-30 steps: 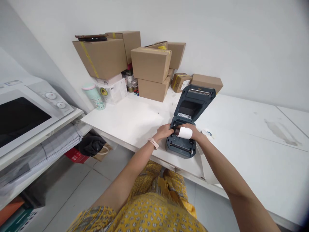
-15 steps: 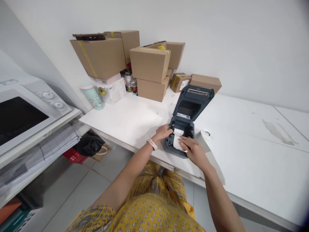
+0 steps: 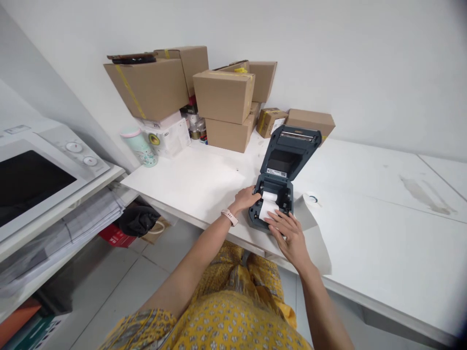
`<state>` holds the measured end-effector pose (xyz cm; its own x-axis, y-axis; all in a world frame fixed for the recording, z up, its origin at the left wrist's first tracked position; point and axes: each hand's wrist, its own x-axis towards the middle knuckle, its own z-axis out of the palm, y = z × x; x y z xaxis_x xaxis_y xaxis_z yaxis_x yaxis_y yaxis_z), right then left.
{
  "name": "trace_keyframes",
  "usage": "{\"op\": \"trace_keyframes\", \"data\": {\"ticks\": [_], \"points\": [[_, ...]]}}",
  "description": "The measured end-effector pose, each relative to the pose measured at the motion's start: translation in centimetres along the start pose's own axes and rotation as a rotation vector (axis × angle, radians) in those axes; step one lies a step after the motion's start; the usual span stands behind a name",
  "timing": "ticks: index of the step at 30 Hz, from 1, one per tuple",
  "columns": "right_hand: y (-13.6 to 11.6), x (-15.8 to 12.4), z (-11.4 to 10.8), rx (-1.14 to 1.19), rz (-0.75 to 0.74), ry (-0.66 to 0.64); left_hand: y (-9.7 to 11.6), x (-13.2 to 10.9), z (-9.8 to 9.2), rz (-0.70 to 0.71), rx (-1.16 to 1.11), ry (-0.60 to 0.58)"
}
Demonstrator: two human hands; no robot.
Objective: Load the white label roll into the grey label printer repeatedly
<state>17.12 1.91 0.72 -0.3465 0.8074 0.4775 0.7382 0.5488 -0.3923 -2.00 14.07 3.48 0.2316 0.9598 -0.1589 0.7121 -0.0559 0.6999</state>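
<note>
A dark grey label printer (image 3: 274, 181) stands on the white table with its lid raised. Inside it sits a small white paper roll (image 3: 269, 196), and a loose strip of label paper (image 3: 268, 210) runs from it toward the printer's front edge. My left hand (image 3: 248, 198) grips the printer's left side, its thumb hooked over the rim beside the roll. Fingers outstretched and slightly spread, my right hand (image 3: 288, 233) lies over the front of the strip and the printer's right front. My palm's underside is hidden.
Beside the printer on the right lies a curling sheet of backing paper (image 3: 317, 243). Cardboard boxes (image 3: 224, 97) are stacked against the wall, with a mint tumbler (image 3: 140, 148) at the left. A microwave (image 3: 44, 170) stands on a shelf further left.
My right hand's fingers have spread and flattened over the paper strip, which now lies flatter across the printer's front. My left hand has kept its hold. The view has shifted slightly.
</note>
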Motion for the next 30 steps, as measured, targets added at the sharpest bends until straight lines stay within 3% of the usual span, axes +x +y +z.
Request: {"op": "trace_keyframes", "data": {"ticks": [10, 30], "points": [[0.2, -0.5, -0.5, 0.086, 0.016, -0.055, 1.0, 0.0, -0.6, 0.005, 0.172, -0.047], [-0.5, -1.2, -1.1, 0.051, -0.043, -0.044, 1.0, -0.3, -0.5, 0.006, 0.169, -0.029]]}}
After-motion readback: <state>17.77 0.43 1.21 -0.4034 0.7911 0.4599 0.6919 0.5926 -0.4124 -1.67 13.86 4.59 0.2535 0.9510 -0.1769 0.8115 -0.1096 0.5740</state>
